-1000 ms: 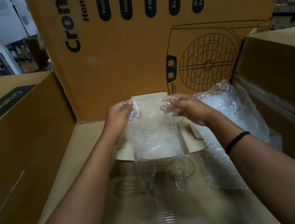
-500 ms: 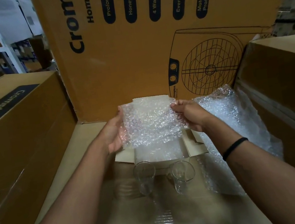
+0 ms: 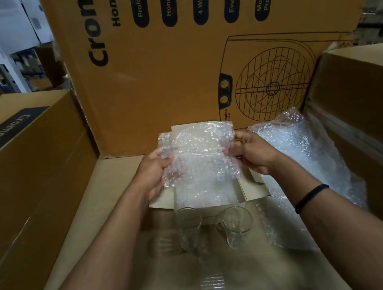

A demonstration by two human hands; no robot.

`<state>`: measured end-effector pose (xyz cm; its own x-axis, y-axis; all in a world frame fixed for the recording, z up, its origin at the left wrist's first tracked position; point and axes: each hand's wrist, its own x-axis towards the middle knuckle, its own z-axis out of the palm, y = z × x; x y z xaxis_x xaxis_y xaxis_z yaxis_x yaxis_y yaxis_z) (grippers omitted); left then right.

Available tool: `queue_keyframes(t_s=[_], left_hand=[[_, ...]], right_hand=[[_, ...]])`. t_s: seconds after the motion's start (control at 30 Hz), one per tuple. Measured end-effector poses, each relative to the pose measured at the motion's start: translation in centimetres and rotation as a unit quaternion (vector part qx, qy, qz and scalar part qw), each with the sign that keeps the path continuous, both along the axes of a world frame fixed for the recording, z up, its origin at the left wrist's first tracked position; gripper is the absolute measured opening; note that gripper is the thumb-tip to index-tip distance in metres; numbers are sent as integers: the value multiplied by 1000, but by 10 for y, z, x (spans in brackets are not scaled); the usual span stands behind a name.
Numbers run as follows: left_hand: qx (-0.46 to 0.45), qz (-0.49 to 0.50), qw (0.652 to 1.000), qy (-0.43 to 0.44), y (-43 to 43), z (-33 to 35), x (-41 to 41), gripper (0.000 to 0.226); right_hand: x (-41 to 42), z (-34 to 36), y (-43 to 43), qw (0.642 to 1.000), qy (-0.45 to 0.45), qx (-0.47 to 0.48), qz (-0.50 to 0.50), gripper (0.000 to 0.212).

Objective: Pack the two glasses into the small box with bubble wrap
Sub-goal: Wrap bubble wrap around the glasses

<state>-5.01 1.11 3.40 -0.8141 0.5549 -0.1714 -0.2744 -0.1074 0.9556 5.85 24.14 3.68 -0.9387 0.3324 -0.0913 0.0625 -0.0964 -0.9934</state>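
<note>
We hold a sheet of bubble wrap stretched between both hands. Our left hand pinches its left edge, and our right hand pinches its right edge. Directly under the hands sits the small box, open with its flaps spread. More wrap shows inside it, but we cannot tell whether that is a separate lining or the hanging end of our sheet. Closer to us than the hands, just in front of the box, stand a glass and a second glass. Both are upright, set apart from each other, and neither is wrapped yet. To the right of our right hand, a heap of bubble wrap lies on the cardboard worktop.

We judge the step in hand to be readying this sheet as padding. To do it well, we should keep the sheet taut and lower it squarely between the box walls. Then we press it into the corners, keeping our wrists clear of the glasses.
</note>
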Motion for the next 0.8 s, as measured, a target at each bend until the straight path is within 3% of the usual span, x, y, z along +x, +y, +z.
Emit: queue_keyframes(t_s=[0.17, 0.33, 0.47, 0.53, 0.67, 0.73, 0.8], left_hand=[[-55, 5, 997, 52, -2, 1, 4, 36], [-30, 35, 996, 81, 4, -2, 3, 41], [-15, 45, 995, 91, 7, -3, 8, 42], [-3, 40, 995, 89, 3, -3, 8, 40], [124, -10, 992, 10, -7, -2, 8, 29], [100, -39, 994, -17, -9, -4, 5, 34], [5, -80, 997, -13, -7, -9, -1, 52]], right_hand=[[9, 5, -2, 1000, -7, 11, -10, 35], [15, 4, -4, 983, 68, -171, 23, 30], [9, -14, -4, 997, -35, -30, 66, 30], [6, -17, -4, 998, -37, 4, 46, 27], [4, -11, -5, 994, 5, 93, -56, 20], [4, -10, -9, 989, 17, 129, -69, 20], [3, -11, -10, 984, 21, 166, -63, 19]])
